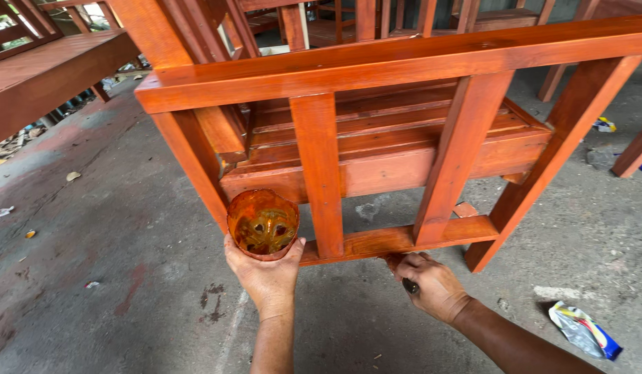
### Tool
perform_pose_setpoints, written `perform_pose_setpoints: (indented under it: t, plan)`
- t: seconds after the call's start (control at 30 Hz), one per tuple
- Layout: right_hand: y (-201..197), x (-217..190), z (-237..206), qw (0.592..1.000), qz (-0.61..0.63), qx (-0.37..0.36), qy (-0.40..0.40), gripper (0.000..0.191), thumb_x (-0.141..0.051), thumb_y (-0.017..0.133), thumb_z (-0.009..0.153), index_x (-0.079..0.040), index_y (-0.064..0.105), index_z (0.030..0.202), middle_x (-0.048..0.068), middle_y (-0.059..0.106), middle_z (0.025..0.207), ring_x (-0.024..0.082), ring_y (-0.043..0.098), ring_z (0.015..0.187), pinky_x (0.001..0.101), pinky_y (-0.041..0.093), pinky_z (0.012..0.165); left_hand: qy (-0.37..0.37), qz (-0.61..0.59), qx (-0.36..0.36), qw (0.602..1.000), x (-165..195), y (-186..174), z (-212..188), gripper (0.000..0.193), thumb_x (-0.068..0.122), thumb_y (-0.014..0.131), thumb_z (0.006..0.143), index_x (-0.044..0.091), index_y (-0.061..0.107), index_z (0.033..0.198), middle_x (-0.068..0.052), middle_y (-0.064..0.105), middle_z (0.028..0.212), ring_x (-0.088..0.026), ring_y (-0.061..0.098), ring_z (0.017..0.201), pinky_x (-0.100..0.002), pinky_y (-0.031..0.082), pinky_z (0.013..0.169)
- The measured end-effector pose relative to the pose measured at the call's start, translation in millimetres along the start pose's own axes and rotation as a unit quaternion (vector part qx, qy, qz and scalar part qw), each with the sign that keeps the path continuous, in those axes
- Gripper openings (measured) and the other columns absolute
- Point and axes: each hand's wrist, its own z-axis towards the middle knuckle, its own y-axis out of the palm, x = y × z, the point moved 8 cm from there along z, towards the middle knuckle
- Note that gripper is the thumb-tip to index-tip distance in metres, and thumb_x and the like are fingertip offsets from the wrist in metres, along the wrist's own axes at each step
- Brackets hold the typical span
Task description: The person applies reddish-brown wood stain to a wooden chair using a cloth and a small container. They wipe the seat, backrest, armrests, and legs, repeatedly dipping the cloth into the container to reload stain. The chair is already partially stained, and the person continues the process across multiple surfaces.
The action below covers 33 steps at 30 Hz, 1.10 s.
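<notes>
1. Left hand: I see it cupped under an orange-stained cup, beside the chair frame.
2. Right hand: closed round a dark handle (tip hidden) under the lower rail.

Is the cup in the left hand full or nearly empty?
Nearly empty. The cut-off plastic cup in the left hand shows its moulded bottom through only a thin orange-brown film of stain; its walls are coated but no deep liquid shows.

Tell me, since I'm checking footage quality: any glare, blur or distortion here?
Head view: soft even daylight, no hard shadows; wet gloss on the lower rail by the right hand; cup in the left hand sharp; wide-angle bending at the edges.
</notes>
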Motion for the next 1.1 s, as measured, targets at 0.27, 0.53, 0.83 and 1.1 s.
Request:
perform_pose_setpoints:
  t: [0.27, 0.53, 0.83, 1.1]
  plan:
    - [-44.2, -10.1, 12.8, 0.941, 0.254, 0.22, 0.032, 0.013, -0.001, 0.077, 0.081, -0.01, 0.074, 0.091, 0.007, 0.079, 0.096, 0.02, 0.077, 0.09, 0.035, 0.062, 0.087, -0.014, 0.014, 0.002, 1.0, -12.0, -9.7, 7.5, 0.124, 0.022, 0.104, 0.05, -0.001, 0.03, 0.146, -0.019, 0.042, 0.138, -0.033, 0.047, 0.132, -0.043, 0.043, 0.117]
    - [18.0, -9.1, 60.1, 0.694, 0.558, 0.216, 0.401, 0.018, -0.007, 0.08, 0.087, -0.007, 0.067, 0.099, 0.011, 0.074, 0.097, 0.023, 0.074, 0.086, 0.0385, 0.067, 0.074, -0.033, 0.002, -0.009, 0.999, -15.8, -4.6, 6.5, 0.125, 0.021, 0.104, 0.048, 0.0, 0.029, 0.146, -0.02, 0.04, 0.14, -0.035, 0.048, 0.133, -0.044, 0.043, 0.115]
    - [25.0, -6.7, 44.7, 0.711, 0.556, 0.177, 0.391, 0.011, 0.001, 0.069, 0.089, -0.005, 0.062, 0.095, 0.015, 0.075, 0.098, 0.027, 0.079, 0.084, 0.0417, 0.07, 0.074, -0.048, -0.078, -0.037, 0.995, -25.8, -7.1, 11.0, 0.121, 0.015, 0.098, 0.054, 0.001, 0.024, 0.148, -0.017, 0.035, 0.142, -0.029, 0.048, 0.134, -0.038, 0.049, 0.114]
    - [30.2, 1.5, 21.4, 0.716, 0.556, 0.196, 0.375, 0.019, 0.004, 0.072, 0.086, -0.006, 0.059, 0.097, 0.013, 0.073, 0.098, 0.027, 0.075, 0.084, 0.0412, 0.064, 0.067, -0.029, -0.035, -0.036, 0.998, -24.2, 2.9, 2.6, 0.121, 0.015, 0.101, 0.05, -0.001, 0.029, 0.146, -0.018, 0.04, 0.137, -0.031, 0.049, 0.131, -0.039, 0.044, 0.115]
